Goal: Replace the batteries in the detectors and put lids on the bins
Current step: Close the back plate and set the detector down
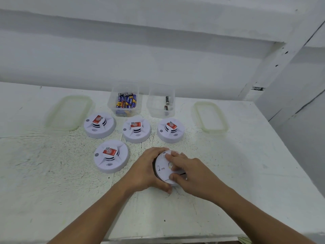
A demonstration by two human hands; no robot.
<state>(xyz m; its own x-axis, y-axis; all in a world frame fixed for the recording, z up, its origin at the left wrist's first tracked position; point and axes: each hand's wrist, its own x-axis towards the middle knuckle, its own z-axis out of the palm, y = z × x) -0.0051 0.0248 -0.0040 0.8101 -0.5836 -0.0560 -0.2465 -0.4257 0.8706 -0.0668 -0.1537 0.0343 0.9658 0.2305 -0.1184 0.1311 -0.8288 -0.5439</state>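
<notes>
A white round detector [162, 169] is tilted up on its edge near the table's middle, its flat back facing me. My left hand [147, 170] grips its left rim, and my right hand [190, 170] curls over its back with fingertips on the cover. Several more detectors with red labels stand upright behind: one at the left [99, 125], one in the middle [136, 129], one at the right [171, 130] and a nearer one [111, 156]. A clear bin [125, 99] holds several batteries. A second clear bin [161, 103] holds two or three batteries.
Two clear lids with greenish rims lie flat on the white table: the left lid [69, 112] beside the detectors, the right lid [210, 117] beyond the bins. A white wall rises behind the bins. The table's right edge [288, 152] drops off.
</notes>
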